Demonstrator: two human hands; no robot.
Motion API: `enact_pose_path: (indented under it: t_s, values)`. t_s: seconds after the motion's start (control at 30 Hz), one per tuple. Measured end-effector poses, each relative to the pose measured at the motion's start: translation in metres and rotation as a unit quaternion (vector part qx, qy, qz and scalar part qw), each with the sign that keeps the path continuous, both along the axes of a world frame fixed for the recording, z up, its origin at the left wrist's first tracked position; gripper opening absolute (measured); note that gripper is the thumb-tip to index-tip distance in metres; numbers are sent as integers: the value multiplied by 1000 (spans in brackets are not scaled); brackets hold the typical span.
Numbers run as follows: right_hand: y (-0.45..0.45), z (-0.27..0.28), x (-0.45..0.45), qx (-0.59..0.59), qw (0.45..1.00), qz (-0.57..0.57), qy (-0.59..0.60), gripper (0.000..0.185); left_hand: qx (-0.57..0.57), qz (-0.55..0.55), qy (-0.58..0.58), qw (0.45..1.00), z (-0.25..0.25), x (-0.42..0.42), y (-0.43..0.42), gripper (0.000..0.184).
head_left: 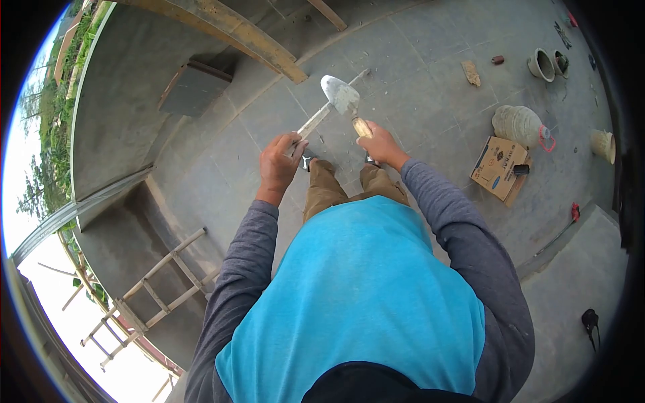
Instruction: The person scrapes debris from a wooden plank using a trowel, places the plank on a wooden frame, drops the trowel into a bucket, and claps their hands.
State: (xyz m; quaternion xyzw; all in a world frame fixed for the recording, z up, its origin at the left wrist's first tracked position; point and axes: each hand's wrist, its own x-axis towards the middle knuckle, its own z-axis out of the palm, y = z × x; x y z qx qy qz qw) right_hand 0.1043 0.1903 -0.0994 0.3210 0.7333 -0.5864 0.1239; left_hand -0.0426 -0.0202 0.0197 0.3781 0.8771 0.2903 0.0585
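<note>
Two hands work above the tiled floor point(423, 101): left fingers point(287, 140) close around a narrow strip point(314, 123), probably to steady it; right fingers point(380, 143) grip the trowel point(341, 96) by its handle, leaving the blade free across the strip. Contact, I cannot tell. Cardboard box point(496, 166) and plastic jug point(516, 124) stand right, outside the hands' way.

Unfinished building site, bare grey walls point(121, 87), wooden ladder point(156, 295), dusty tiled floor point(416, 101)

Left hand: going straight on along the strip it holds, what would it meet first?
Probably the trowel blade, which crosses the strip ahead of the left hand; exact depth is unclear.
</note>
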Motion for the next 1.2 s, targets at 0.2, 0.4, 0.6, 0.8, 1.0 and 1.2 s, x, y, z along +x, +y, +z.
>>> enact_pose_path:
  t_s: [0.2, 0.4, 0.6, 0.8, 1.0, 1.2]
  values:
    - [-2, 23, -5, -68, 997, 18, -34, 67, -9, 8, -25, 1000, 5, 5, 3, 17]
    - [-17, 15, -9, -96, 965, -241, 29, 63, -4, 13, -23, 1000, -3, 7, -3, 15]
    - [-9, 17, 1, -143, 981, -127, -24, 65, 9, 17, -25, 999, -4, 7, -4, 15]
    - [-9, 21, 4, -153, 986, -40, -57, 57, 13, -9, -31, 999, -4, 3, -12, 15]
    - [1, -28, 14, 19, 990, -132, 44, 60, 7, 10, -35, 999, 56, -11, -18, 13]
    - [-16, -26, -3, 69, 935, -347, 4, 63, -13, 32, -23, 999, 51, -19, -19, 16]
